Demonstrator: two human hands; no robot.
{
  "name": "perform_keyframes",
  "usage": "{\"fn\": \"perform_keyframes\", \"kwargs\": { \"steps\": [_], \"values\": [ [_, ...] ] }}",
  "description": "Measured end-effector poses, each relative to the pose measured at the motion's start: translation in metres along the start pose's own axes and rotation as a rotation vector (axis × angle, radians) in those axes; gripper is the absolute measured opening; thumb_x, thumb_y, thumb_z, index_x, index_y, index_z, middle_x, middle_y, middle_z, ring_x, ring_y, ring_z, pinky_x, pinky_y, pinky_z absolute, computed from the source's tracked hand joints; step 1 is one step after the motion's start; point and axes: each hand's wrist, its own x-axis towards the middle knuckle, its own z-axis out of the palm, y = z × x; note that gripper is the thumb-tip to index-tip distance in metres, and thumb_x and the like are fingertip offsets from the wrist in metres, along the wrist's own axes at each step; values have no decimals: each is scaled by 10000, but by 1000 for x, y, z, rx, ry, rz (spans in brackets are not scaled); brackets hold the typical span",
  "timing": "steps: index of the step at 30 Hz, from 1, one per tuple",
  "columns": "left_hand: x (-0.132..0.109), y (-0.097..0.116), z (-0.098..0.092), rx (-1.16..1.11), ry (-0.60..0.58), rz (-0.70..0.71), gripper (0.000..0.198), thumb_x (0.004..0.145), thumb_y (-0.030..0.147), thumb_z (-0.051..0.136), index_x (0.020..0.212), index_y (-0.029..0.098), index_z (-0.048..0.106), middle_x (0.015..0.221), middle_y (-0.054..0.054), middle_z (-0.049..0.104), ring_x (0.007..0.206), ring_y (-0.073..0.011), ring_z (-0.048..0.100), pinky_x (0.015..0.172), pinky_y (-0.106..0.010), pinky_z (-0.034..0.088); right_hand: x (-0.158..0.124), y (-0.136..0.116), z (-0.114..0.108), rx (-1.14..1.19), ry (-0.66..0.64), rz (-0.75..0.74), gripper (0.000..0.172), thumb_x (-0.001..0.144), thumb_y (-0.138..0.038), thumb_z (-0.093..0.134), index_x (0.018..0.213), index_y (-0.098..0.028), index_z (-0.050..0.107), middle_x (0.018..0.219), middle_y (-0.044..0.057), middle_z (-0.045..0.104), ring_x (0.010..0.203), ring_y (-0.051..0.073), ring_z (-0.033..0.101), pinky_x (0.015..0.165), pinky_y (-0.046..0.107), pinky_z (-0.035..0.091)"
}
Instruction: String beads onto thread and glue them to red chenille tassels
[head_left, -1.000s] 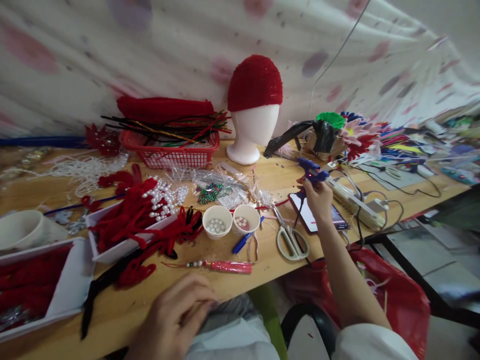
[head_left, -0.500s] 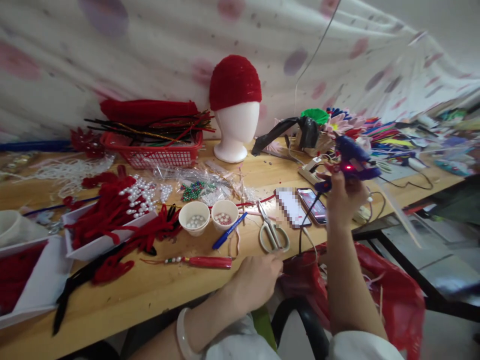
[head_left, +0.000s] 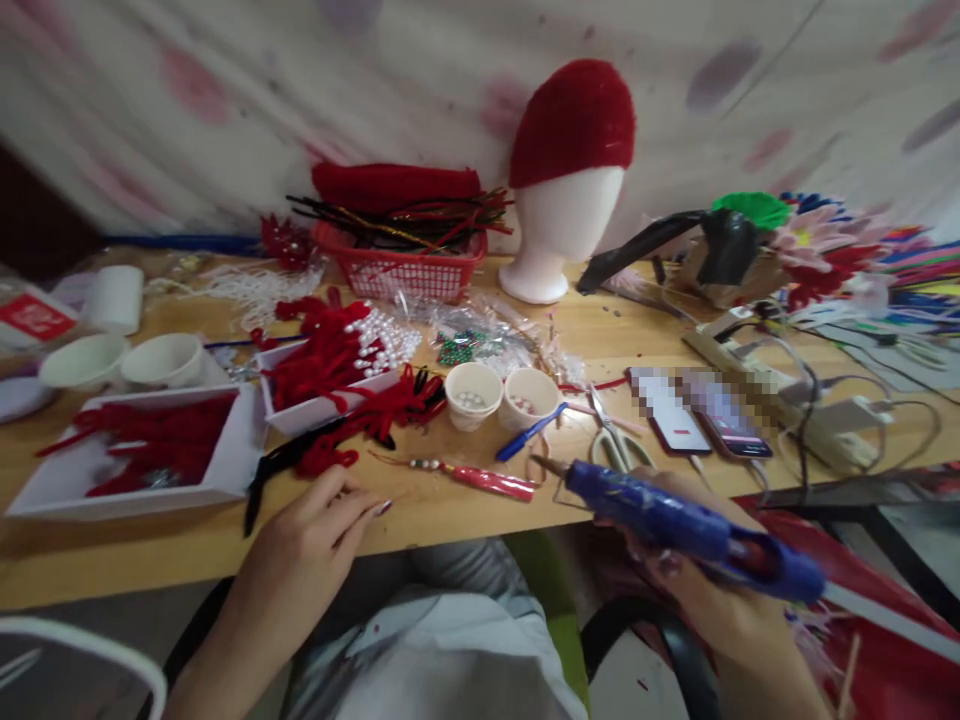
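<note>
Your hands are apart. Your right hand (head_left: 709, 605) is wrapped round the blue glue gun (head_left: 675, 522), over the counter's (head_left: 150, 555) front edge, nozzle (head_left: 553, 467) aimed left by the red tassel (head_left: 491, 480). Left hand (head_left: 315, 535): front edge, left of tassel, fingers bunched; can't tell if gripping anything. Scissors (head_left: 610, 426) behind gun.

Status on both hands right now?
Left hand: fingers partly curled, thumb close to the fingertips; can't tell if it holds anything.
Right hand: closed around the blue glue gun.
</note>
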Motion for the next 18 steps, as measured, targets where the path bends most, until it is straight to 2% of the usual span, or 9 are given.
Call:
{"fn": "perform_keyframes", "kwargs": {
  "steps": [2, 4, 7, 9, 14, 18],
  "values": [
    [-14, -11, 12, 61, 30, 20, 283, 1015, 207, 491, 919, 182, 757, 805, -28, 667, 723, -146, 686, 704, -232, 515, 2, -2, 18, -46, -208, -69, 272, 882, -495, 704, 826, -229, 698, 644, 6, 657, 514, 164, 608, 460, 266, 462],
    [-23, -17, 24, 54, 47, 53, 293, 1021, 162, 472, 956, 162, 758, 783, -23, 657, 707, -133, 674, 706, -222, 525, 5, -2, 35, -87, -299, -102, 296, 927, -498, 651, 821, -222, 660, 662, 0, 650, 530, 153, 606, 471, 254, 448],
    [-27, -19, 33, 3, 53, 100, 318, 1036, 147, 445, 983, 138, 758, 769, -21, 649, 694, -122, 663, 693, -212, 535, 4, 0, 53, -134, -337, -99, 360, 942, -523, 614, 762, -211, 603, 642, -9, 609, 527, 141, 577, 480, 248, 423],
    [-26, -18, 33, -29, 20, 131, 335, 1046, 164, 437, 966, 134, 761, 775, -26, 661, 701, -124, 668, 689, -214, 541, 1, 1, 60, -171, -359, -99, 336, 937, -486, 623, 748, -210, 586, 639, -15, 595, 523, 133, 561, 481, 241, 410],
    [-16, -17, 31, -105, -82, 150, 292, 1036, 189, 484, 973, 138, 764, 798, -39, 685, 716, -151, 667, 679, -258, 537, -2, 2, 64, -258, -416, -117, 210, 884, -353, 691, 770, -214, 582, 657, -21, 584, 545, 135, 552, 493, 231, 408],
    [-13, -18, 33, -199, -82, 110, 195, 995, 147, 566, 972, 122, 758, 812, -40, 677, 729, -149, 656, 702, -267, 515, -6, 7, 64, -244, -444, -104, 161, 886, -341, 685, 828, -225, 590, 679, -19, 584, 564, 147, 553, 501, 242, 400]
  ]
}}
